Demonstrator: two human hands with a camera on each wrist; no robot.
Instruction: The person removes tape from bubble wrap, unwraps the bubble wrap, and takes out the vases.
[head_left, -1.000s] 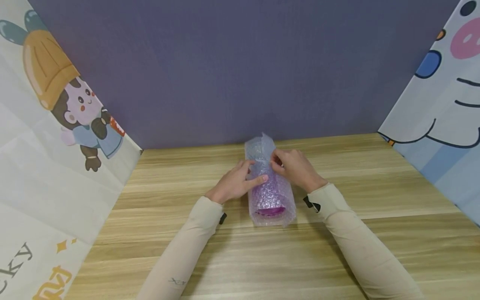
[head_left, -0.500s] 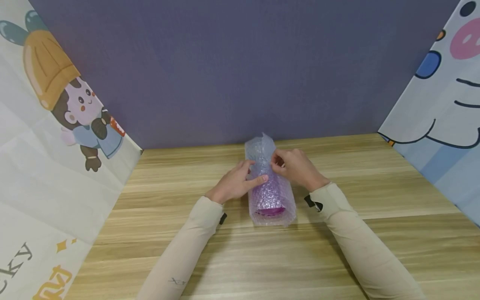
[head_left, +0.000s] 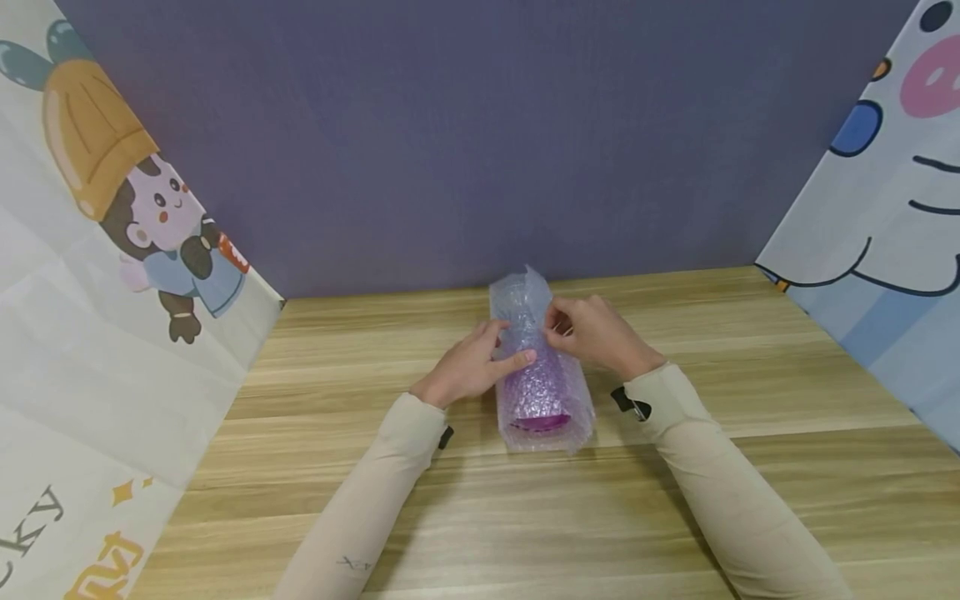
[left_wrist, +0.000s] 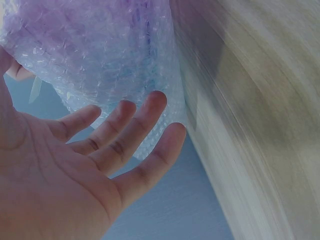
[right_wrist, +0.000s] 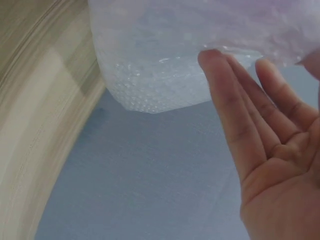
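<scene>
A purple cylindrical object, its magenta end facing me, lies inside a sheet of bubble wrap on the table. The wrap turns bluish toward its far end. My left hand rests on the roll's left side, its thumb laid across the top and its fingers loosely extended along the side, as the left wrist view shows. On the right, thumb and fingertips of my right hand pinch the bubble wrap near its upper right side. A small clear strip hangs beneath the wrap in the left wrist view.
The wood-grain table ends at a dark purple-grey backboard just behind the roll. Printed cartoon sheets flank it, a white one on the left and a blue-and-white one on the right.
My right hand and wrist have shifted slightly right, and the wrap's near right corner has moved a little outward. My left hand holds its place.
</scene>
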